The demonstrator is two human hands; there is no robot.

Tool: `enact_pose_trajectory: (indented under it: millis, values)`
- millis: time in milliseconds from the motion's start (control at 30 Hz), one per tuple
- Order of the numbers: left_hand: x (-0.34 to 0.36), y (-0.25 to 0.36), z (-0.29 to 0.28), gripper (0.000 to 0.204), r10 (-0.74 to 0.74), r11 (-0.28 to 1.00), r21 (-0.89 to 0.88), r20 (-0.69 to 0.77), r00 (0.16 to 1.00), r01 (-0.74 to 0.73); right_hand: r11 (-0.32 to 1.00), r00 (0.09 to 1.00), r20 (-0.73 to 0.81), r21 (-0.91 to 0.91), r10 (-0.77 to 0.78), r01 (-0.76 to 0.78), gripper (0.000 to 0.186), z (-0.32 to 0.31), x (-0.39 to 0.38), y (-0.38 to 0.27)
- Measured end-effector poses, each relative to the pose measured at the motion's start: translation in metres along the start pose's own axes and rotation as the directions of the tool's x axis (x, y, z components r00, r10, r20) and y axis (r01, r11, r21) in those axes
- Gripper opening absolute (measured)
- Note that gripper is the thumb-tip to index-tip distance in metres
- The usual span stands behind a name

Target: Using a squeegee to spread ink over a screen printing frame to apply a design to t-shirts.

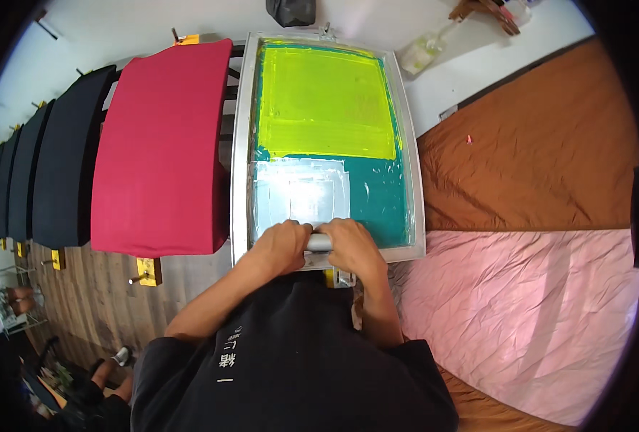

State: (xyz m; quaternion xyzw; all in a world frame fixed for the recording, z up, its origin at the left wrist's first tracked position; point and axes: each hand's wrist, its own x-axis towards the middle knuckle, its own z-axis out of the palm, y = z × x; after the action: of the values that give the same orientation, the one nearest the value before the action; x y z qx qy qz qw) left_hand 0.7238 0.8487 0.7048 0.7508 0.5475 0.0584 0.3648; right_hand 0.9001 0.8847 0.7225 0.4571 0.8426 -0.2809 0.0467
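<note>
My left hand and my right hand both grip a grey rounded bar at the near end of a metal-framed printing screen. The screen lies in front of me, with a bright yellow-green patch over its far half, a pale whitish patch at near left and teal at near right. My fingers are curled over the bar and hide part of it.
A red padded board and several black boards with yellow brackets line my left. Brown and pink cloths spread right. A clear bottle is behind. People's limbs show at lower left.
</note>
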Motion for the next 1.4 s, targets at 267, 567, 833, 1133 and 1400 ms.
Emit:
enact_pose_trajectory:
  millis: [267,567,833,1133,1400]
  values:
    - [0.043,-0.037,-0.043,0.029,-0.073,0.995,0.055,-0.198,0.977,0.085,0.996,0.995,-0.074,-0.075,-0.063,0.057,0.032,-0.023,0.084,0.002]
    - [-0.001,-0.029,0.017,0.03,0.036,0.999,0.037,-0.403,0.915,-0.023,0.988,0.979,-0.171,-0.123,-0.109,0.089,0.036,0.017,0.03,-0.006]
    - [-0.05,0.008,0.023,0.023,0.002,1.0,0.005,-0.1,0.995,-0.001,0.996,0.999,0.004,-0.07,-0.052,0.053,0.032,0.015,-0.033,-0.026]
    - [-0.038,-0.013,0.021,0.021,0.076,0.988,0.151,-0.4,0.913,-0.017,0.979,0.998,-0.058,-0.202,0.029,-0.04,0.03,-0.005,-0.023,-0.06]
    - [-0.129,0.037,0.07,0.042,0.033,0.999,-0.008,-0.415,0.909,-0.04,0.996,0.96,-0.278,-0.071,0.035,-0.057,0.046,0.064,-0.116,-0.077]
